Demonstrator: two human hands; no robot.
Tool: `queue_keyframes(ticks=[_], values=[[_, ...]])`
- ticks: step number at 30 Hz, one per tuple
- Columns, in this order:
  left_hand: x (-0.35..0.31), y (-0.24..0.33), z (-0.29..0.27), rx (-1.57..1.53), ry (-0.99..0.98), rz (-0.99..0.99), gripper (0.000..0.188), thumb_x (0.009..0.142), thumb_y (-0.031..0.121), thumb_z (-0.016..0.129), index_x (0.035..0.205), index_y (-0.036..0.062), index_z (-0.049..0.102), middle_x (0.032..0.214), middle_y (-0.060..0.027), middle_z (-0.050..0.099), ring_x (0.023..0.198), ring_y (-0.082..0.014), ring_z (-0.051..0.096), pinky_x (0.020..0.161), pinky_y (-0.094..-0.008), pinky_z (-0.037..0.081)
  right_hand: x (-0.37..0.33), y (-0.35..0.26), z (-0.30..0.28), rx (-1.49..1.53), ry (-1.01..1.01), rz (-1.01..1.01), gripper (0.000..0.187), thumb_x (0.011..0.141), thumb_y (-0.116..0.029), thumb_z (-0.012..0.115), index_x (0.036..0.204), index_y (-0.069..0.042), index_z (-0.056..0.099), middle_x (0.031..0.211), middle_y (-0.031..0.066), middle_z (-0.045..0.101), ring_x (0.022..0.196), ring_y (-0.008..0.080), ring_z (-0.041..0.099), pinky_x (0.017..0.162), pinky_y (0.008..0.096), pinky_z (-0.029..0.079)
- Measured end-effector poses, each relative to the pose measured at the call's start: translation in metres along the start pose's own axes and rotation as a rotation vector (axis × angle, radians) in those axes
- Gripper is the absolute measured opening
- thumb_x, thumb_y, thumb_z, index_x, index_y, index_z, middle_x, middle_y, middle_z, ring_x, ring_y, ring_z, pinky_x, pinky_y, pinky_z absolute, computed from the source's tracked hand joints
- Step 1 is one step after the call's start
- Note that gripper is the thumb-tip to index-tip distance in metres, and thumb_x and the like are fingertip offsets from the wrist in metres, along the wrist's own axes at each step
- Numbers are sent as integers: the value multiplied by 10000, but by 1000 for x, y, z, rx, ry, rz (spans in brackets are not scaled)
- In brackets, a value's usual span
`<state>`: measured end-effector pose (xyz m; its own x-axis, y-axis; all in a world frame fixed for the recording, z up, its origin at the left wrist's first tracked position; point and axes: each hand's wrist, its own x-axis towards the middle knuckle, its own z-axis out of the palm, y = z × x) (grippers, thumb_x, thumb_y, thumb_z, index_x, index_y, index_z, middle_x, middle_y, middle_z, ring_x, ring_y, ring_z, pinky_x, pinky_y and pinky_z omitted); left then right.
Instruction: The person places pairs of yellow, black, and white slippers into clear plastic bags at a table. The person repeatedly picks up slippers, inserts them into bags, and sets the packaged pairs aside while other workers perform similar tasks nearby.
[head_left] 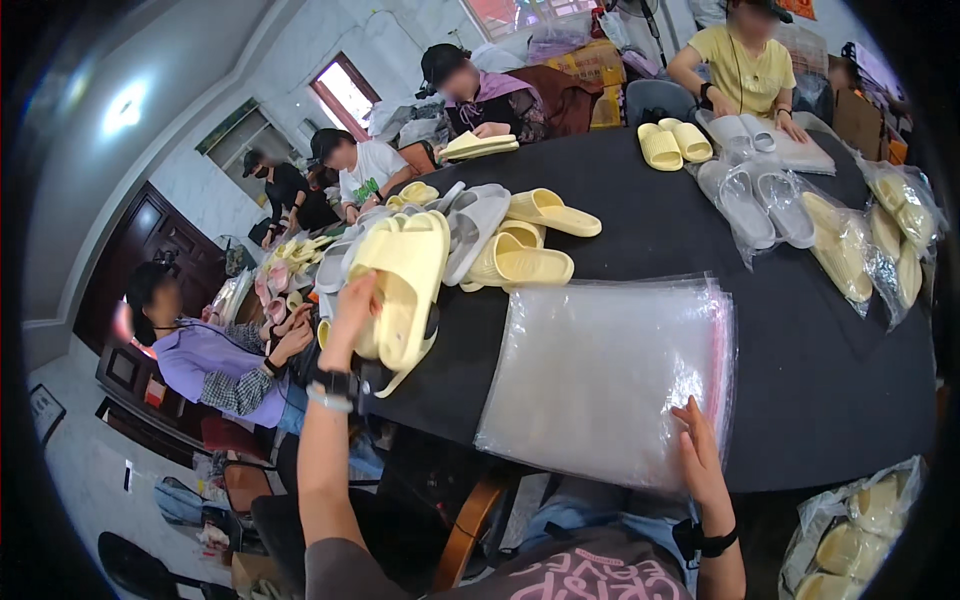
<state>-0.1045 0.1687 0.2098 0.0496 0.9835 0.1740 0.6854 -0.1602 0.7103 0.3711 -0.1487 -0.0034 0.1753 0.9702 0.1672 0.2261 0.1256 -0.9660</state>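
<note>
My left hand (354, 312) is closed on a pair of pale yellow slippers (418, 250), lifted above the table's left part. The pair is pressed together, one largely hidden behind the other. On a flat stack of clear plastic bags (590, 375) lies my right hand (698, 445), its fingers stretched out near the pink-striped edge. The stack rests on the black table in front of me. Just beyond the held pair is a heap of loose grey slippers (474, 222) and yellow slippers (522, 262).
Bagged grey slippers (748, 205) and bagged yellow slippers (838, 245) lie at the table's (640, 240) right side. More bagged slippers (860, 535) sit low at right. Co-workers stand or sit around the far and left sides; one in yellow (745, 75) handles grey slippers.
</note>
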Motion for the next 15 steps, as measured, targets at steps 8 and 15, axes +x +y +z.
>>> queue_keyframes(ticks=[8,15], values=[[123,-23,-1,204,260,407,515,1049,366,438,1353,-38,535,1492,-240,424,1398,-340,386,1148,-369,284,2,1,9,-241,48,-61,616,973,-216,513,1508,14,311,1350,189,560,1296,349,464,1120,446,300],[48,-16,101,113,-13,510,416,1054,248,443,1349,-32,532,1475,-214,454,1382,-342,411,1153,-385,301,-1,-12,16,-544,86,-120,599,893,-155,616,1428,29,419,1340,193,551,1308,376,449,1113,469,316]])
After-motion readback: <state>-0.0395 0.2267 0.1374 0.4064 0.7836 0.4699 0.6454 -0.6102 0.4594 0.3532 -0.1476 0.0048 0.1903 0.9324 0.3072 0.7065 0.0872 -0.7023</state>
